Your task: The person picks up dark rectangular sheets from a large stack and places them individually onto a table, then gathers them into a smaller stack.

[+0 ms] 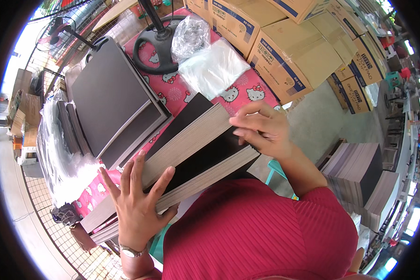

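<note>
Two thick stacks of thin, black-covered pads lie slantwise in front of me, the upper stack [186, 140] and the lower stack [210, 175], with their pale layered edges up. My left hand [140, 200], a watch on its wrist, lies with fingers spread over the left ends of both. At the right end of the upper stack is my right hand [263, 130]; its thumb and forefinger are drawn together by the stack's corner. Whatever they pinch, if anything, is too small to make out. Farther left, large dark grey boards [109, 93] are piled on the pink patterned cloth [177, 93].
Clear plastic bags [214, 67] lie by a black stand base [158, 51]. More plastic [56, 154] sits at the left. Cardboard cartons [303, 56] stand at the back right. Stacked pads [354, 168] are on the right. A wire mesh [37, 196] runs along the left.
</note>
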Tool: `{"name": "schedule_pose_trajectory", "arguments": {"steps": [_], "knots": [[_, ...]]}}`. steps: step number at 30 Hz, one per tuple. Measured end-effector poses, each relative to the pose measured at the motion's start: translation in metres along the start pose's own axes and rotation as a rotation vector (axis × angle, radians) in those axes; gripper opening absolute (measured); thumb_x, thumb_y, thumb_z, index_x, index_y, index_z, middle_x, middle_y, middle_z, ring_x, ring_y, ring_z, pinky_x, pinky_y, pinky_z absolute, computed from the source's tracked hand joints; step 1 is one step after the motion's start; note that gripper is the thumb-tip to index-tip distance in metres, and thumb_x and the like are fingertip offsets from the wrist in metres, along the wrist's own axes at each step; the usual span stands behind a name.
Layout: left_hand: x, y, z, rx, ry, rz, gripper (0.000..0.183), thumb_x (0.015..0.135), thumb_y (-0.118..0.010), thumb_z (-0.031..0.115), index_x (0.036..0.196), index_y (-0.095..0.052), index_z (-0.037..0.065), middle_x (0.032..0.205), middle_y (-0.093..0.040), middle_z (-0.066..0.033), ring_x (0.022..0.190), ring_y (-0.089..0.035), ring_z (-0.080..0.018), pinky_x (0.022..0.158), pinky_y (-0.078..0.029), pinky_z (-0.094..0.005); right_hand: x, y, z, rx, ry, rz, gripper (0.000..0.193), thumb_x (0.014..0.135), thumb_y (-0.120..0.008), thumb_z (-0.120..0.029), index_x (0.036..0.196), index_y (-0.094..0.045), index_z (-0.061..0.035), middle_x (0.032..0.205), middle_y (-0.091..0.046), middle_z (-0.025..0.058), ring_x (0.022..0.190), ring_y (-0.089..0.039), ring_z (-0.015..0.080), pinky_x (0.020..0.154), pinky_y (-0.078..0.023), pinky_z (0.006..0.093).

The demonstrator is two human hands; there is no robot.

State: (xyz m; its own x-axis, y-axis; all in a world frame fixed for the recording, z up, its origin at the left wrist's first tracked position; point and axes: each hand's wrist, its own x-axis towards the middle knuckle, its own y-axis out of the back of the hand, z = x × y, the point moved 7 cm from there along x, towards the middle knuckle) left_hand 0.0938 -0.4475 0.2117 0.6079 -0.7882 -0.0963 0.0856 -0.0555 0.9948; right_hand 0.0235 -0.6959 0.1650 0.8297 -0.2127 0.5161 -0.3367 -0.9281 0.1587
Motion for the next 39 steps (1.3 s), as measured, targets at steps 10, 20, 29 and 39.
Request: {"name": "schedule_pose_trajectory", "arguments": {"steps": [10,20,29,39], "knots": [[-0.002,0.000,-0.001,-0.054,-0.067,0.008,0.093,0.056,-0.085,0.034,0.141,-0.048,0.029,0.150,-0.038,-0.0151,0.130,-0.044,-0.0366,0.115,-0.010,-0.0658,-0.008,-0.003,0.002,-0.206,0.167,0.039,0.044,0.074,-0.070,0.014,0.111,-0.073,-0.0089,0.092,-0.060,0.0049,0.072,-0.059,0.0109,0.055,-0.047,0.0232],[-0.001,0.001,-0.001,-0.075,-0.066,0.020,0.093,0.056,-0.085,0.034,0.141,-0.048,0.027,0.148,-0.039,-0.0151,0.130,-0.044,-0.0369,0.115,-0.013,-0.0628,-0.006,-0.001,-0.010,-0.325,0.254,0.017,0.042,0.072,-0.072,0.011,0.109,-0.073,-0.0086,0.091,-0.061,0.0053,0.071,-0.059,0.0156,0.058,-0.047,0.0266],[-0.001,0.001,0.000,-0.077,-0.063,0.025,0.093,0.056,-0.085,0.033,0.141,-0.049,0.025,0.148,-0.040,-0.0153,0.129,-0.044,-0.0370,0.116,-0.014,-0.0615,-0.002,0.000,-0.008,-0.297,0.173,0.029,0.032,0.075,-0.077,0.002,0.104,-0.073,-0.0087,0.098,-0.062,0.0073,0.082,-0.062,0.0171,0.068,-0.050,0.0265],[0.001,0.001,-0.001,-0.087,-0.076,0.026,0.093,0.055,-0.085,0.033,0.140,-0.050,0.023,0.148,-0.040,-0.0160,0.128,-0.045,-0.0376,0.115,-0.014,-0.0624,-0.001,-0.003,-0.012,-0.350,0.160,0.013,0.030,0.076,-0.075,0.002,0.104,-0.071,-0.0080,0.092,-0.063,0.0071,0.082,-0.062,0.0189,0.067,-0.050,0.0288]]}}
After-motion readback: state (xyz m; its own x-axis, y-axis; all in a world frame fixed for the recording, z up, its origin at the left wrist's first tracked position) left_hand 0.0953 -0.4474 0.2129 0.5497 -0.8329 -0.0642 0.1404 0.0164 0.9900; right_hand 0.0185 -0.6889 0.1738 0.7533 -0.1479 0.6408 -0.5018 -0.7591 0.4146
